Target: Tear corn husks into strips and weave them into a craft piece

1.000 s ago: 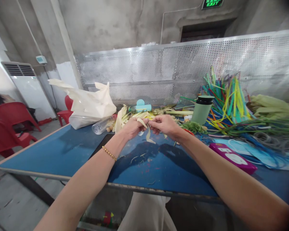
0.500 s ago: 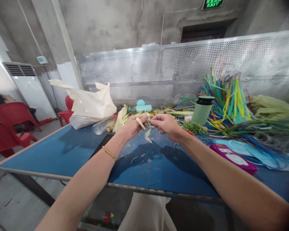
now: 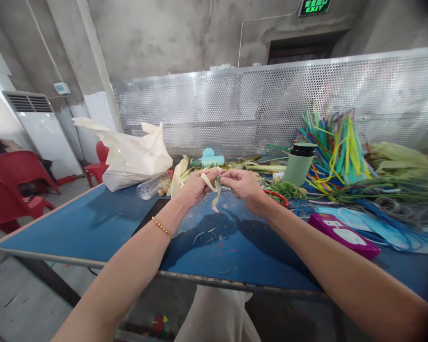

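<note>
My left hand [image 3: 195, 188] is pinched around a pale strip of corn husk [image 3: 216, 200], whose loose end dangles below the fingers. Another flap of it sticks out across the left fingers. Close beside it, my right hand [image 3: 245, 188] pinches the same husk with thumb and forefinger. The two sets of fingertips nearly meet above the blue table [image 3: 207, 261]. Exactly how the strip runs between the fingers is too small to make out. Just behind my hands lie pale husks and green stalks [image 3: 266, 167].
At left stand a cream plastic bag [image 3: 137, 154] and a clear bottle [image 3: 150, 187]. A green tumbler [image 3: 299, 165], colourful strips [image 3: 356, 154], blue masks [image 3: 388, 228] and a purple box [image 3: 342, 235] are at right. A perforated metal panel [image 3: 207, 114] rises behind.
The dangling end of the husk has swung slightly left. My right hand has shifted a little left, closer to my left hand, and both still pinch the husk.
</note>
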Demonstrator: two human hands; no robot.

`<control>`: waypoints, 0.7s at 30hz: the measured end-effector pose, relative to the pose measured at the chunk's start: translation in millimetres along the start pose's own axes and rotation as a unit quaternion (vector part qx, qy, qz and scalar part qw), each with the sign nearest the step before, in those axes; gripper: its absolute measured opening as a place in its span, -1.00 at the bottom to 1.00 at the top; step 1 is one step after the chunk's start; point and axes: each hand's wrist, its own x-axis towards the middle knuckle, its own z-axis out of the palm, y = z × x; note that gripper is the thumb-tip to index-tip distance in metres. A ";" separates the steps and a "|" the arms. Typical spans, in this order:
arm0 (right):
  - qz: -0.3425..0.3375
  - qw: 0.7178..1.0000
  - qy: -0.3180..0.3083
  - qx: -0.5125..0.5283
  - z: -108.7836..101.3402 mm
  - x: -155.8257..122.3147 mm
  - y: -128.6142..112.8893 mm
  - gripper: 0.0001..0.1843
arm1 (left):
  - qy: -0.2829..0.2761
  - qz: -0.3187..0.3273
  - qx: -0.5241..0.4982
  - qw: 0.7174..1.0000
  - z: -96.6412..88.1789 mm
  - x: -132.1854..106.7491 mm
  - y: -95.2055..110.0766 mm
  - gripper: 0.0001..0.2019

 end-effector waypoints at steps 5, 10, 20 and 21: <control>-0.010 1.000 -0.002 -0.006 0.4 -0.1 1.1 -0.75 | -0.005 0.011 -0.018 1.000 2.8 -1.4 4.2 -0.67; -0.055 0.997 0.022 -0.052 -3.2 5.5 9.9 -0.73 | -0.001 -0.012 -0.031 0.999 3.5 -0.8 5.3 -0.69; -0.068 0.987 0.027 -0.142 -6.7 9.7 15.8 -0.76 | 0.029 0.008 0.044 0.999 0.7 -2.0 3.2 -0.67; -0.048 0.991 0.020 -0.127 -6.3 8.4 14.0 -0.75 | 0.034 0.013 0.044 0.998 0.4 -1.9 3.5 -0.66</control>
